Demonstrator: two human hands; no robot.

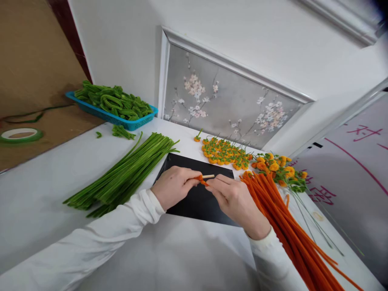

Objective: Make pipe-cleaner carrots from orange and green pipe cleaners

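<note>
Over a black mat (194,202) on the white table, my left hand (173,185) pinches a thin wooden stick (208,176) with an orange pipe cleaner (200,178) coiled round it. My right hand (233,197) meets it from the right, fingers closed on the same orange pipe cleaner beside the stick. Both arms wear white sleeves.
A bundle of green pipe cleaners (127,173) lies left of the mat, a bundle of orange ones (291,226) right of it. Small orange-and-green flower pieces (224,153) and yellow flowers on wire stems (281,167) lie behind. A blue basket (112,115) of green loops and a tape roll (21,134) sit far left.
</note>
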